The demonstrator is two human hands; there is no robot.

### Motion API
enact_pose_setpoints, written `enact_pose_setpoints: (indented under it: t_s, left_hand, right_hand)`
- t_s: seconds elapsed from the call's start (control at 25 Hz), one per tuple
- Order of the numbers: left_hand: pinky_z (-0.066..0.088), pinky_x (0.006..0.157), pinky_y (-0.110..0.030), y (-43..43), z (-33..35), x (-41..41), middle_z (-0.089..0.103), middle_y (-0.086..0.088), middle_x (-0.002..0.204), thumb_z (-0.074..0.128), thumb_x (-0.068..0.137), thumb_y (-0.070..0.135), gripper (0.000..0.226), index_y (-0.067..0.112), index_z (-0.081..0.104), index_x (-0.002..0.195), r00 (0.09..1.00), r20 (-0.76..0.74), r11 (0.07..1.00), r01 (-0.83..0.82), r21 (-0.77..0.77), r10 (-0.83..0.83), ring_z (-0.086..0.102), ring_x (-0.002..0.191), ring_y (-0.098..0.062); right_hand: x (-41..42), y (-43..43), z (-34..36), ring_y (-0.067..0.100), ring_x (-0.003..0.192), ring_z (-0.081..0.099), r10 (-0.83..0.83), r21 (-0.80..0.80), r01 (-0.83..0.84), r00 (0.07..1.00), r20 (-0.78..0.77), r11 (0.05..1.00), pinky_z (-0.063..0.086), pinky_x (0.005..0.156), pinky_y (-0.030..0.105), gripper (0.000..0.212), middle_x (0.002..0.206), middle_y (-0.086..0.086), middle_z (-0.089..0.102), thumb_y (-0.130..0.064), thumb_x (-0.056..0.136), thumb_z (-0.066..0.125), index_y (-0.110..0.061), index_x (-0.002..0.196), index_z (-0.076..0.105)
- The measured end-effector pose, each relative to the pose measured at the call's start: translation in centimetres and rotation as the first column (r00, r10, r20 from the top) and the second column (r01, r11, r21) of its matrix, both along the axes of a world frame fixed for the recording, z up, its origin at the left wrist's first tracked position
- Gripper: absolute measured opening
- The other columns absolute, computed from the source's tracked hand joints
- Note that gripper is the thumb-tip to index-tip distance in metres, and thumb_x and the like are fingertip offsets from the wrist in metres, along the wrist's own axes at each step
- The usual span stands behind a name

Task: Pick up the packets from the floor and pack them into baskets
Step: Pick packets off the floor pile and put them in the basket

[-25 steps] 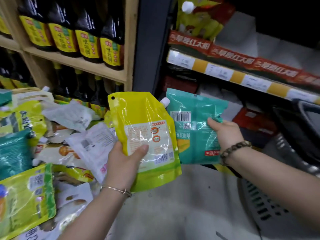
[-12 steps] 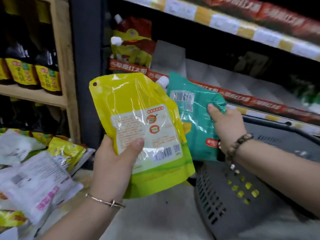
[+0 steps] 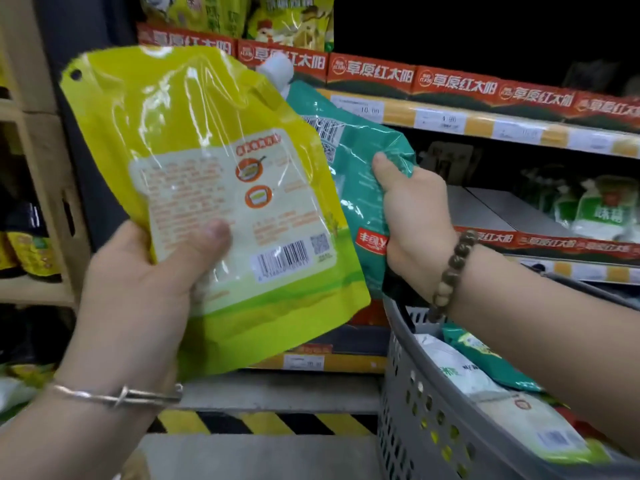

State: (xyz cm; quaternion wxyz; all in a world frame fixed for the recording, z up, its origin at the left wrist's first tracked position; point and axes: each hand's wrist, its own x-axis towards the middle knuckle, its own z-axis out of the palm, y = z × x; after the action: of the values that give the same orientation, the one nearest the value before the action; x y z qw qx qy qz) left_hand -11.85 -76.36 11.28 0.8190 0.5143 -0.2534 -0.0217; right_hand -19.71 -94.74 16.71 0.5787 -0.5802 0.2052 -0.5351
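Your left hand (image 3: 138, 289) has the yellow packet (image 3: 207, 133) by its lower left corner, thumb pressed flat across the printed back label and the other fingers behind it. That one's held up firmly in front of you, leaning a bit to the right. Your right hand (image 3: 412, 230) is wrapped round the right edge of the teal packet (image 3: 360, 161), thumb on top and the rest tucked behind. That packet sits partly behind the yellow one, up above the near-left rim of the basket. Biggest thing around is the store shelving (image 3: 450, 81) across the back, with red branded strips and yellow price tags along its edges and some green-and-white pouches (image 3: 595, 216) standing on it. Far left there's a wooden shelf (image 3: 38, 168) with dark bottles (image 3: 27, 247), kinda blurry. Lower right is the grey basket (image 3: 401, 341) with holes in its wall, and your right forearm crosses over it. Inside lie a white packet (image 3: 446, 365) and a second teal packet (image 3: 491, 367), touching each other. Under the shelving runs a yellow-and-black hazard stripe (image 3: 259, 422). Small stuff: a bead bracelet (image 3: 450, 271) on your right wrist, a thin silver bangle (image 3: 114, 396) on the left, and a white spout cap (image 3: 275, 72) at the teal packet's top corner, peeking over the yellow one.
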Motion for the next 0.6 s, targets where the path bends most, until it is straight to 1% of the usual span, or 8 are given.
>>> enact_pose_setpoints:
  t_s: [0.08, 0.16, 0.2, 0.28, 0.36, 0.44, 0.52, 0.6]
  left_hand:
    - [0.052, 0.046, -0.02, 0.2, 1.0, 0.5, 0.07, 0.021, 0.068, 0.066, 0.055, 0.036, 0.031, 0.025, 0.058, 0.082, 1.0, 0.025, 1.0, -0.014, 0.008, 0.014, 0.067, 0.058, 0.001]
    - [0.054, 0.055, -0.027, 0.5, 1.3, 1.0, 0.072, 0.016, 0.074, 0.067, 0.054, 0.036, 0.034, 0.024, 0.06, 0.086, 1.0, 0.024, 0.999, -0.009, 0.031, 0.008, 0.07, 0.065, -0.005]
    - [0.054, 0.06, -0.03, 0.7, 1.2, 1.2, 0.073, 0.014, 0.076, 0.068, 0.054, 0.035, 0.036, 0.023, 0.061, 0.086, 1.0, 0.016, 0.999, -0.008, 0.039, 0.008, 0.07, 0.067, -0.007]
    - [0.053, 0.061, -0.03, 1.1, 1.0, 1.5, 0.073, 0.009, 0.075, 0.07, 0.055, 0.033, 0.034, 0.021, 0.06, 0.085, 1.0, 0.002, 0.998, -0.028, 0.053, 0.027, 0.069, 0.064, -0.006]
    - [0.054, 0.052, -0.023, 1.1, 0.7, 1.6, 0.071, 0.005, 0.077, 0.073, 0.066, 0.024, 0.023, 0.019, 0.059, 0.084, 0.999, 0.007, 0.998, -0.033, 0.055, 0.033, 0.066, 0.058, -0.001]
    - [0.048, 0.046, -0.011, 0.5, 0.6, 1.2, 0.067, 0.009, 0.076, 0.071, 0.075, 0.014, 0.016, 0.018, 0.058, 0.082, 0.999, 0.021, 0.996, -0.032, 0.081, 0.03, 0.063, 0.052, 0.005]
    - [0.048, 0.049, -0.011, -0.8, 0.4, 0.4, 0.065, 0.012, 0.077, 0.07, 0.078, 0.01, 0.016, 0.019, 0.058, 0.081, 0.998, 0.063, 0.993, 0.004, 0.114, -0.011, 0.062, 0.054, 0.006]
    - [0.053, 0.063, -0.022, -2.7, 0.2, -0.4, 0.067, 0.011, 0.082, 0.071, 0.078, 0.012, 0.016, 0.021, 0.06, 0.085, 0.993, 0.093, 0.987, 0.052, 0.149, -0.067, 0.066, 0.065, 0.001]
  right_hand:
    - [0.5, 0.2, 0.4, 0.041, 0.083, 0.065, 0.033, 0.041, -0.034, 0.999, 0.019, 0.999, 0.053, 0.075, 0.052, 0.017, 0.097, 0.03, 0.065, -0.019, 0.091, 0.059, -0.008, 0.08, 0.062]
    - [1.4, 0.5, 0.3, 0.05, 0.091, 0.061, 0.02, 0.062, -0.021, 1.0, 0.016, 0.998, 0.052, 0.075, 0.054, 0.017, 0.102, 0.034, 0.062, -0.023, 0.089, 0.061, -0.01, 0.078, 0.061]
    - [1.8, 0.8, 0.2, 0.051, 0.091, 0.061, 0.005, 0.064, -0.006, 1.0, 0.014, 0.998, 0.051, 0.075, 0.058, 0.019, 0.102, 0.034, 0.061, -0.026, 0.087, 0.062, -0.011, 0.076, 0.06]
    - [2.4, 1.2, 0.3, 0.047, 0.081, 0.064, 0.0, 0.044, -0.001, 1.0, 0.013, 0.999, 0.049, 0.072, 0.063, 0.026, 0.091, 0.034, 0.062, -0.03, 0.084, 0.063, -0.006, 0.075, 0.059]
    - [2.2, 1.2, 0.4, 0.035, 0.071, 0.059, 0.0, -0.017, 0.0, 1.0, 0.007, 1.0, 0.049, 0.067, 0.05, 0.027, 0.08, 0.023, 0.06, -0.032, 0.084, 0.061, -0.006, 0.076, 0.06]
    - [1.1, 0.4, 0.2, 0.024, 0.071, 0.051, -0.029, -0.076, 0.028, 0.999, -0.022, 0.997, 0.042, 0.064, 0.04, 0.023, 0.077, 0.015, 0.056, -0.031, 0.087, 0.06, -0.01, 0.077, 0.061]
    - [-0.8, -1.0, -0.2, 0.023, 0.073, 0.05, -0.065, -0.106, 0.058, 0.996, -0.057, 0.993, 0.045, 0.062, 0.047, 0.031, 0.08, 0.027, 0.058, -0.034, 0.086, 0.06, -0.003, 0.08, 0.061]
    - [-3.3, -2.7, -0.4, 0.022, 0.074, 0.049, -0.113, -0.134, 0.098, 0.988, -0.106, 0.986, 0.046, 0.058, 0.051, 0.048, 0.083, 0.036, 0.056, -0.042, 0.079, 0.06, 0.005, 0.088, 0.057]
